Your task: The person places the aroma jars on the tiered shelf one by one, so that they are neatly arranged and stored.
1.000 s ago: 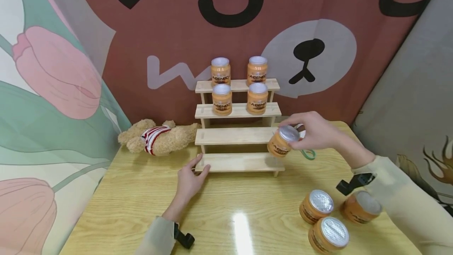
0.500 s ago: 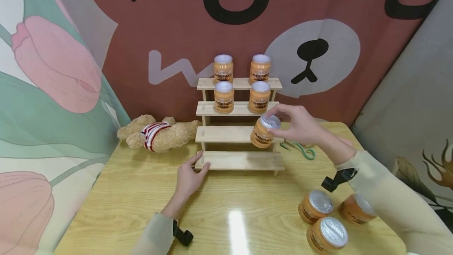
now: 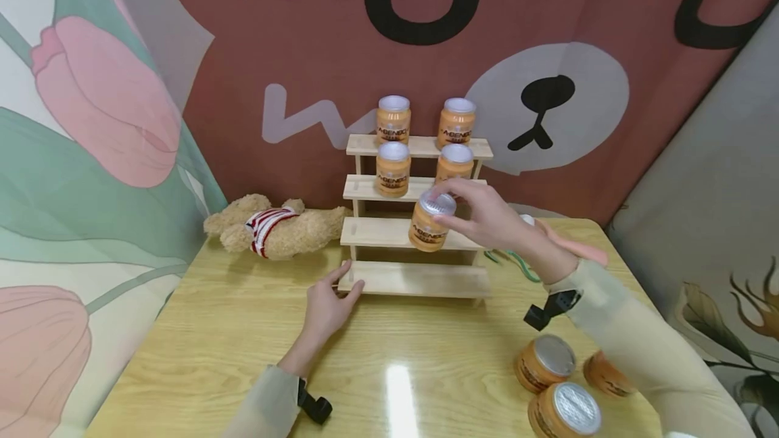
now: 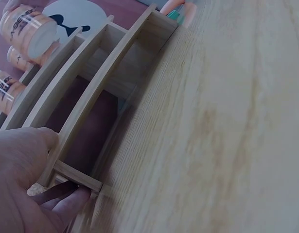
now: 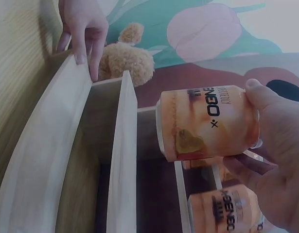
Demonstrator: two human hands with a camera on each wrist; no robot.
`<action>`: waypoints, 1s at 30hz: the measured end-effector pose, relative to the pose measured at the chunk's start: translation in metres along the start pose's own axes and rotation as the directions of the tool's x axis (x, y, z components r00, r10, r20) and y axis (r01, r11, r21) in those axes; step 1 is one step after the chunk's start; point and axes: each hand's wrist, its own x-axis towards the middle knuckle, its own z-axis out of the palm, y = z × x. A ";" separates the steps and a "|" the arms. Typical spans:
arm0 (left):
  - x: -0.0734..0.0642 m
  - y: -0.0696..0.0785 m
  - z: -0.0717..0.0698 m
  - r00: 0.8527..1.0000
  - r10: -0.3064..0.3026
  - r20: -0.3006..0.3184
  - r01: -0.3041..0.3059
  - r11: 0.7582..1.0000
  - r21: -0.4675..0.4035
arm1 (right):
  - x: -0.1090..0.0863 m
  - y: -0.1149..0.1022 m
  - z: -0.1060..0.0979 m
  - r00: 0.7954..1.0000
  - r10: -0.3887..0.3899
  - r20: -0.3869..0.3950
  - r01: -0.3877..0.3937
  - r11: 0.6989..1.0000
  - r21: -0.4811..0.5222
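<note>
Hands [image 3: 325, 306] [image 3: 487, 215] on shelf [image 3: 420, 279], "ENBO" jar [image 3: 428, 230]

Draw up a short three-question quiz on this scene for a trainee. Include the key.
1. Multiple choice: what does the left hand grip? A) the right sleeve; B) the left end of the bottom shelf; C) the table's right edge.
2. True or false: the right hand holds a jar by its top.
3. Count: in the head view, how many other jars stand on the wooden rack?

Key: 1. B. 2. True. 3. Four: two on the top shelf and two on the second shelf.
</note>
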 end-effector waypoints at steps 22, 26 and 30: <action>0.002 -0.001 0.000 1.000 -0.014 -0.006 0.015 1.000 0.012 | 0.037 -0.003 0.027 0.996 0.059 0.068 -0.060 0.998 0.006; 0.002 0.000 0.001 1.000 -0.008 -0.004 0.008 1.000 0.012 | 0.039 -0.003 0.030 0.996 0.052 0.076 -0.053 0.999 0.013; 0.002 0.000 0.001 1.000 -0.004 -0.011 0.004 1.000 0.006 | 0.041 -0.002 0.035 0.995 0.051 0.087 -0.053 0.998 0.018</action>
